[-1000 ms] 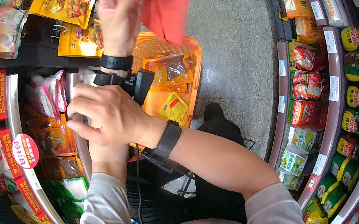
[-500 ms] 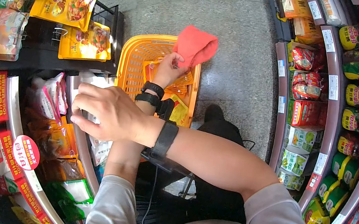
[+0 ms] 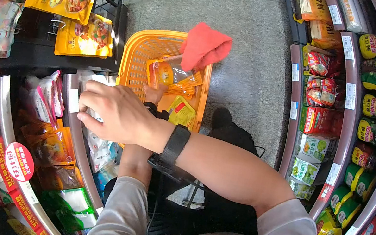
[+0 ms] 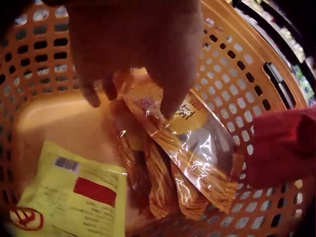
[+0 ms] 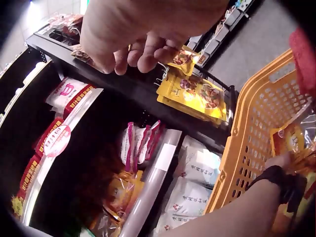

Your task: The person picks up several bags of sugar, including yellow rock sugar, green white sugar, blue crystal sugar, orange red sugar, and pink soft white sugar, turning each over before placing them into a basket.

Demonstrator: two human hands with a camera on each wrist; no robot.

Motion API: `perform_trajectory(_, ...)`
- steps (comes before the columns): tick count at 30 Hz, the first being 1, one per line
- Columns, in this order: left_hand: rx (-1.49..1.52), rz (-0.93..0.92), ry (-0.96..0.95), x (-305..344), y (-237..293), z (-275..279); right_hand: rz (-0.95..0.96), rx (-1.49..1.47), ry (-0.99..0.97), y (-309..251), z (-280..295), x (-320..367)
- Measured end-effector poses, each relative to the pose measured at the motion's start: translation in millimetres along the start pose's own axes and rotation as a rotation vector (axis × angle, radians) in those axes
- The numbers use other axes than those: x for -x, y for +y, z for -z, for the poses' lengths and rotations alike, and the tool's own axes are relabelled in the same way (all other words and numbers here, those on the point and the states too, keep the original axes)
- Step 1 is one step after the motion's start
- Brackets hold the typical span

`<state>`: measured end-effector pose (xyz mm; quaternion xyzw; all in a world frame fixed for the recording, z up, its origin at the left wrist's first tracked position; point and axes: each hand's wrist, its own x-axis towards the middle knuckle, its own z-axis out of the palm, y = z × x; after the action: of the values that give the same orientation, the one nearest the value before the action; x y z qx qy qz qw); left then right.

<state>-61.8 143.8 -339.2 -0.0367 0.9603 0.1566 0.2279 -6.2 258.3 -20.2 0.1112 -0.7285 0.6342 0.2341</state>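
Observation:
My left hand (image 3: 154, 94) is down inside the orange plastic basket (image 3: 131, 55), at the near end of some orange packets with clear windows (image 3: 175, 73). In the left wrist view its fingers (image 4: 91, 96) point down, spread to either side of the top packet (image 4: 190, 133), with one fingertip right at its surface. A yellow packet (image 3: 182, 112) lies beside them on the basket floor. Over the far right rim hangs a red cloth (image 3: 205, 47), apart from the hand. My right hand (image 3: 113, 111) hovers over the left shelf edge, fingers loosely bent and holding nothing.
Left shelves hold white pouches (image 5: 190, 202), orange bags (image 3: 60, 144) and a green bag (image 3: 73, 205). Yellow pouches (image 3: 86, 36) hang from hooks on a black rack. Shelves at the right carry jars (image 3: 370, 118) and red packs (image 3: 320, 91).
My left hand brought the red cloth from the far left to the basket's rim, let go of it, then drew back to the packets. The right hand stays almost in place.

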Motion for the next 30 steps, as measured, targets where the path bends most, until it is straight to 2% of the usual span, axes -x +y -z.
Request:
perform_trajectory(5, -0.058, -0.068, 0.063, -5.7, -29.1, 7.1, -0.026, 0.006, -0.028, 8.6, -2.8, 4.6)
perform_trajectory(10, -0.026, -0.313, 0.239, -18.3, -37.7, 87.4, -0.089, 0.122, 0.045, 20.6, -5.7, 3.3)
perform_trajectory(11, -0.016, -0.378, 0.246, -15.3, -39.9, 103.7, -0.126, 0.147, 0.000, 23.2, -5.3, 4.9)
perform_trajectory(14, 0.012, -0.577, 0.202, 6.1, -42.6, 145.7, -0.199, 0.182, -0.069, 26.1, -10.4, 8.5)
perform_trajectory(17, 0.035, -0.729, 0.071, 50.0, -35.6, 177.2, -0.245, 0.235, -0.140, 25.1, -20.5, 15.0)
perform_trajectory(18, 0.038, -0.745, 0.018, 67.7, -32.3, 190.4, -0.317, 0.225, -0.260, 25.1, -18.4, 15.3)
perform_trajectory(19, 0.043, -0.740, -0.031, 85.3, -29.9, 204.4, -0.322, 0.259, -0.235, 26.8, -18.3, 16.3)
perform_trajectory(22, 0.135, -0.446, -0.200, 146.8, -10.5, 278.0, -0.316, 0.331, -0.176, 25.7, -16.0, 17.2)
perform_trajectory(23, 0.292, -0.441, -0.269, 140.4, -35.7, 291.2, -0.301, 0.332, -0.162, 20.6, -12.1, 14.5)
perform_trajectory(25, 0.756, -0.316, -0.294, 181.2, -34.8, 335.0, -0.262, 0.044, -0.112, 32.7, -22.2, 5.4)
perform_trajectory(27, 1.161, -0.399, -0.321, 189.7, -62.6, 355.4, -0.489, -0.321, -0.313, 22.1, -15.8, 5.0)
perform_trajectory(29, 1.401, -0.430, -0.278, 224.8, -49.5, 377.7, -0.573, -0.396, -0.557, -13.7, -10.5, 6.0)
perform_trajectory(30, 1.430, -0.518, -0.286, 224.7, -55.5, 380.9, -0.611, -0.583, -0.860, -29.8, -6.3, 3.3)
